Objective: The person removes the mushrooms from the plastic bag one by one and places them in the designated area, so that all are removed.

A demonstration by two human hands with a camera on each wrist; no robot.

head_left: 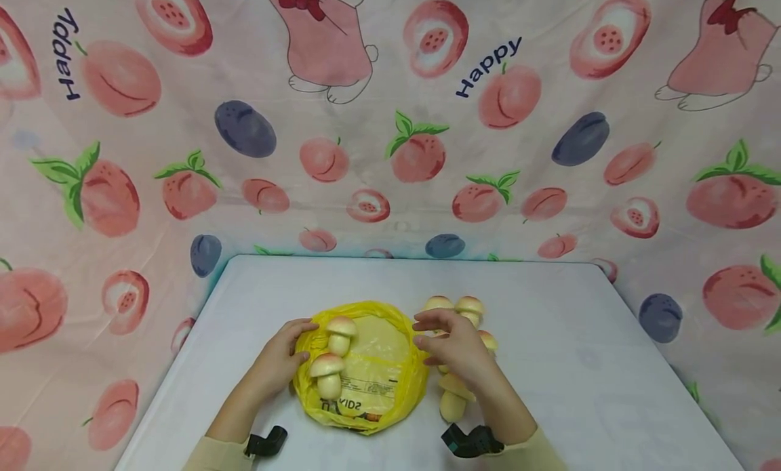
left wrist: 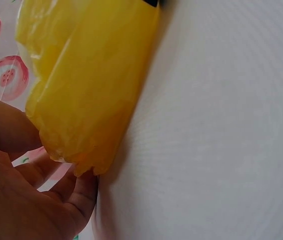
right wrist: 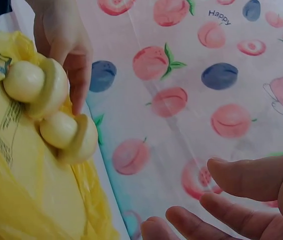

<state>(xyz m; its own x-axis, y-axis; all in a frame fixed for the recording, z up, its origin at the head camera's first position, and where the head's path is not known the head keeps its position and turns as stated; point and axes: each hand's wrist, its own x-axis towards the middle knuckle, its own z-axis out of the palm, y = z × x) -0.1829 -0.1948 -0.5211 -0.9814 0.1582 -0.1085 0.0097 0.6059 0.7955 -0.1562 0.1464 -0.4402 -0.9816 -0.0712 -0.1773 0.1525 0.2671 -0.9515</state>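
A yellow plastic bag (head_left: 399,406) lies opened out in a round shape on the white table, its rim rolled into folds. Two toy mushrooms, an upper one (head_left: 340,335) and a lower one (head_left: 328,376), rest at its left inside; both show in the right wrist view. My left hand (head_left: 277,359) touches the bag's left side with relaxed fingers, and the left wrist view has thumb and fingers around its edge. At the bag's right rim my right hand (head_left: 454,342) hovers with fingers spread, holding nothing. It partly hides several more mushrooms (head_left: 453,398) right of the bag.
The white table (head_left: 579,390) extends on both sides of the bag. Behind it hangs a pink cloth (head_left: 366,139) printed with fruit and rabbits. Dark wrist cameras sit on the left wrist (head_left: 266,442) and the right wrist (head_left: 472,441).
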